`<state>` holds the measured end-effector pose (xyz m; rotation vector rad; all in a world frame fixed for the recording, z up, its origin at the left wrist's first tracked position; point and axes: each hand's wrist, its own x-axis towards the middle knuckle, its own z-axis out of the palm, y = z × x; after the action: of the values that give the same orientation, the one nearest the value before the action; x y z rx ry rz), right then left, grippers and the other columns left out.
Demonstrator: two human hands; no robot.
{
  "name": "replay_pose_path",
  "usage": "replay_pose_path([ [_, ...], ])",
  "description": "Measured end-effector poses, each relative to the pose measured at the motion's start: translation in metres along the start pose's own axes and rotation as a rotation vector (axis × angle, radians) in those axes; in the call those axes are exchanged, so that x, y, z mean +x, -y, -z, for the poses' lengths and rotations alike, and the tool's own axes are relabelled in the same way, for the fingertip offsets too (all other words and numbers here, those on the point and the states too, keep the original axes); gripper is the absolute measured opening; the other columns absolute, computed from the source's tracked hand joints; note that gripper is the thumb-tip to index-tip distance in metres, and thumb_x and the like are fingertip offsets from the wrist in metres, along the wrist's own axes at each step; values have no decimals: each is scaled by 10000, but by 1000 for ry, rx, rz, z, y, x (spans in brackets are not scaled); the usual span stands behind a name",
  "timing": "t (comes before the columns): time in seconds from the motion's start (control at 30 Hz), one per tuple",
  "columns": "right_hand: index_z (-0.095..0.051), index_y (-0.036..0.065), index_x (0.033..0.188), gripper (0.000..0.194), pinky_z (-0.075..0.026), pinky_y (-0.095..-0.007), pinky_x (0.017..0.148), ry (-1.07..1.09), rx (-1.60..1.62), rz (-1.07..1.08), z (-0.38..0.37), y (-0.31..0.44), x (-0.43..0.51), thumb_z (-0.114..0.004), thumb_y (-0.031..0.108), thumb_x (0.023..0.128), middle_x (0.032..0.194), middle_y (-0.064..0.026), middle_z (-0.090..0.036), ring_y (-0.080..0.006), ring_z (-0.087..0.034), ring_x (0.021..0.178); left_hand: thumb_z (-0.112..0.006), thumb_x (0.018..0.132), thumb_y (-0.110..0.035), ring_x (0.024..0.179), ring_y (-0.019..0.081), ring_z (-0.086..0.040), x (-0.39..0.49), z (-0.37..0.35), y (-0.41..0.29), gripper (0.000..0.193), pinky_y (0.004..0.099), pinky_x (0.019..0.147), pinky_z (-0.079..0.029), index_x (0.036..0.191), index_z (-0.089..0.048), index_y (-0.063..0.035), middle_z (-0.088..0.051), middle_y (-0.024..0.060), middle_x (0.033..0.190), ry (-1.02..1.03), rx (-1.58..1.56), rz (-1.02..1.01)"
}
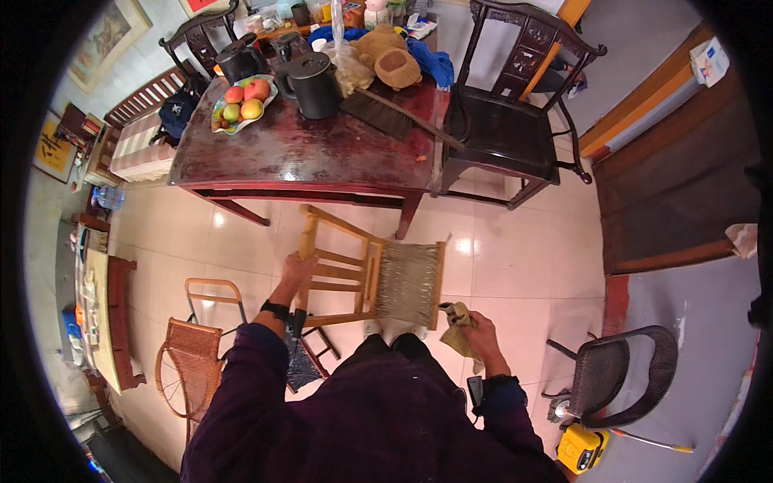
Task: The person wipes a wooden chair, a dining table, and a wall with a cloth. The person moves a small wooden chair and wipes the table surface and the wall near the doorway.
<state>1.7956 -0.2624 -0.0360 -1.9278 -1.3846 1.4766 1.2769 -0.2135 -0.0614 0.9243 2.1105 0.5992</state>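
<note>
My left hand (298,269) grips the top rail of a wooden chair (339,271) with a slatted back. The chair's woven seat (407,281) lies toward the right, just beyond my feet. In my right hand (481,335) is a crumpled tan cloth (459,332), held a little to the right of the seat's edge and apart from it. Black bands circle both my wrists. Under my left forearm, a small folding stool (306,364) with a dark seat is partly hidden.
Ahead stands a dark red table (290,158) bearing a fruit plate (269,107), a black kettle (314,86), a brush (377,113) and a teddy bear (389,57). A carved dark chair (504,124) adjoins it. A rattan chair (192,356) is left; a dark wicker chair (604,374) and yellow box (581,448) are right.
</note>
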Motion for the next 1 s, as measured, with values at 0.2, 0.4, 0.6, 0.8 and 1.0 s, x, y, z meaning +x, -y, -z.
replay_pose_path([
  [0.2,-684,69,1241,447,-551,-376,906,22,-129,45,-15,26,-5,-660,112,796,1098,-189,-735,-307,-713,1019,-755,898,-324,615,191,-647,25,36,53,346,348,546,-557,1068,-687,-30,-672,72,761,-5,-198,82],
  [0.4,-686,55,1241,418,-541,-329,920,63,-125,-3,-14,45,18,-655,65,823,1075,-111,-747,-206,-704,997,-780,863,-366,640,204,-666,47,76,104,435,372,623,-597,1034,-677,21,-677,86,757,-143,4,-28],
  [0.6,-670,46,1257,453,-550,-354,911,57,-211,129,20,62,41,-669,108,808,1100,-160,-739,-263,-713,1002,-775,848,-438,889,351,-726,31,77,89,575,433,799,-587,1098,-649,64,-726,218,906,-204,104,118],
  [0.8,-671,32,1263,457,-549,-329,887,126,-103,30,83,43,95,-662,66,808,1103,-148,-740,-216,-700,996,-692,896,-395,990,453,-651,-24,35,24,495,556,857,-525,1220,-625,-27,-687,227,1022,-639,709,-73],
  [1.0,-682,39,1240,441,-547,-354,899,213,73,-5,170,8,144,-681,69,801,1070,-148,-747,-237,-708,978,-681,881,-217,959,392,-676,-68,-80,-102,228,474,871,-542,1042,-708,-59,-714,184,1029,-720,324,-202],
])
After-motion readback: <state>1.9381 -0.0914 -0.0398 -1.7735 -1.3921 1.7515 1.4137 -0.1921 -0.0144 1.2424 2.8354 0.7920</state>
